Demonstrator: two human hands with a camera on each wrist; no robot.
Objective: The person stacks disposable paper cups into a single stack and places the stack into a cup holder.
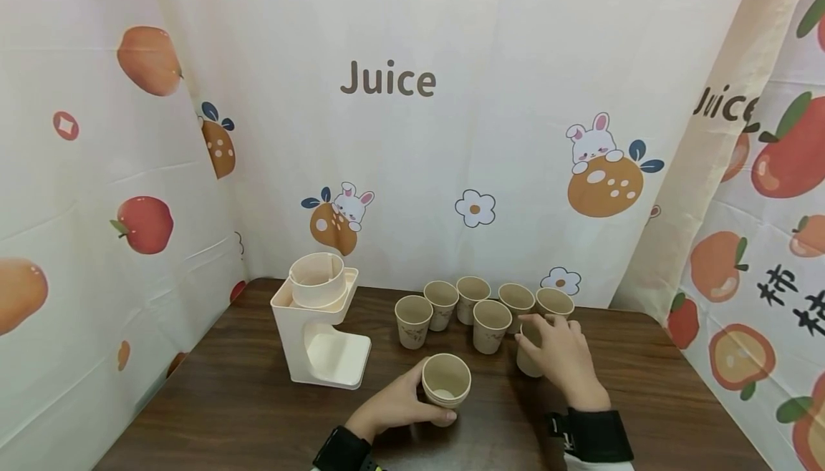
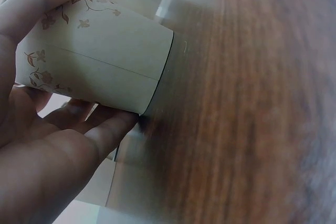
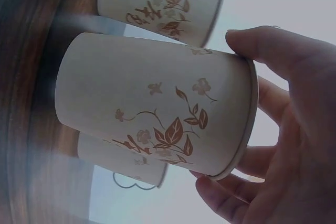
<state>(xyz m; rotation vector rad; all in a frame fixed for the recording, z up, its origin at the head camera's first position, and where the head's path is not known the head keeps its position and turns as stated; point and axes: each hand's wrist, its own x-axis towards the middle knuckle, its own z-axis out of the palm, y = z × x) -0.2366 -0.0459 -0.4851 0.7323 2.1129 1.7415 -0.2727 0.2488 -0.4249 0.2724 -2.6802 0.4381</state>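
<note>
Right of the white machine (image 1: 298,346), the left hand (image 1: 401,405) has a cup stack (image 1: 447,382) snug between thumb and fingers, and farther out the right hand (image 1: 564,358) kinda pinches another cup (image 1: 527,362) by its rim.

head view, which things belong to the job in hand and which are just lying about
Seemingly part of the job:
nested cups, held in the left hand
the cup whose rim the right hand pinches
six other cups, standing close by

Seemingly just there:
cream stand, untouched by either hand
fruit-print curtain, backdrop
</note>
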